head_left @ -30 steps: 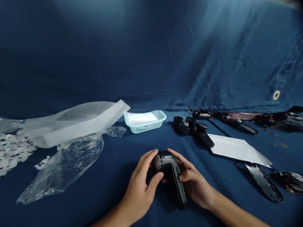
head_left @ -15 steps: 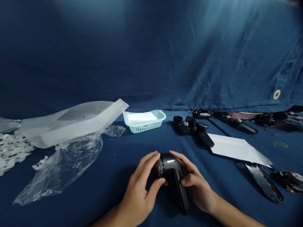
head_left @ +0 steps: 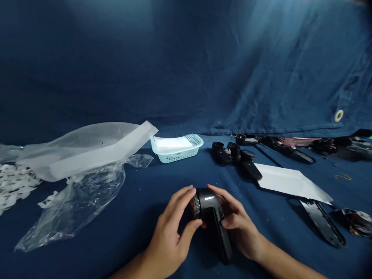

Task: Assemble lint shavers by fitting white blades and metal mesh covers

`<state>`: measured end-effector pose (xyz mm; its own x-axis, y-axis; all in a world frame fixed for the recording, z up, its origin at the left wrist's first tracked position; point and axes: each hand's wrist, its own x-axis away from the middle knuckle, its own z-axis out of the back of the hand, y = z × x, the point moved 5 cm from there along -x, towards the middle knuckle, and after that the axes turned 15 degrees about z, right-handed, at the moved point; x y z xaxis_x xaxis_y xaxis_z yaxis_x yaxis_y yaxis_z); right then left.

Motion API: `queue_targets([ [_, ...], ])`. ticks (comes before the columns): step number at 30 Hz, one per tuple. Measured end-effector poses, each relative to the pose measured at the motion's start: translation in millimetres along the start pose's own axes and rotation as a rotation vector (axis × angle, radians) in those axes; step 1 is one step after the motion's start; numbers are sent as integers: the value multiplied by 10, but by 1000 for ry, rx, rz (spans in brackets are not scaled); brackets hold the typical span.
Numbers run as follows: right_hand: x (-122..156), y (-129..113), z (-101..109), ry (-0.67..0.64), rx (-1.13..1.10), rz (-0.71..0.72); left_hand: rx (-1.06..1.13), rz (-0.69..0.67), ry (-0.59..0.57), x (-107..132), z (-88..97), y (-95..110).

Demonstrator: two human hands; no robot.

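Observation:
A black hand-held device [head_left: 213, 223] with a round head and a long handle, like a fabric shaver, rests low over the blue cloth in front of me. My left hand [head_left: 171, 232] curls round the ribbed ring of its round head, thumb underneath and fingers on top. My right hand [head_left: 238, 224] grips the body and handle from the right side, fingers wrapped over it. Part of the head's face is hidden behind my left fingers.
Crumpled clear plastic bags [head_left: 78, 193] and a white bag [head_left: 87, 149] lie at the left. A pale green basket [head_left: 177, 155] stands behind. More black devices [head_left: 235, 157], a white sheet [head_left: 287, 182] and loose black parts [head_left: 322, 223] lie at the right. A blue cloth backdrop [head_left: 186, 66] hangs behind.
Both hands and the device have drawn slightly nearer to me and lower. My left fingers have shifted a little around the ribbed ring.

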<state>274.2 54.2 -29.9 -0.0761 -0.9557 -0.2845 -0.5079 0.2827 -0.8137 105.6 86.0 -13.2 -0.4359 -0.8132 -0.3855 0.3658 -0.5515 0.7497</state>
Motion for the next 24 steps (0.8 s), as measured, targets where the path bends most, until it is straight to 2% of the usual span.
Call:
queue_targets([
  [4,-10,-23,-20,-27,-10,-37,23,44,-11,-16,4,-11],
  [8,-22,-25,-22,29,-3,-83,57,103,-45,-47,7,-28],
  [14,-15,25,17,95,52,-132,58,133,-29,-61,0,-30],
  [24,-27,25,-20,69,101,-72,70,204,4,-93,-14,-109],
])
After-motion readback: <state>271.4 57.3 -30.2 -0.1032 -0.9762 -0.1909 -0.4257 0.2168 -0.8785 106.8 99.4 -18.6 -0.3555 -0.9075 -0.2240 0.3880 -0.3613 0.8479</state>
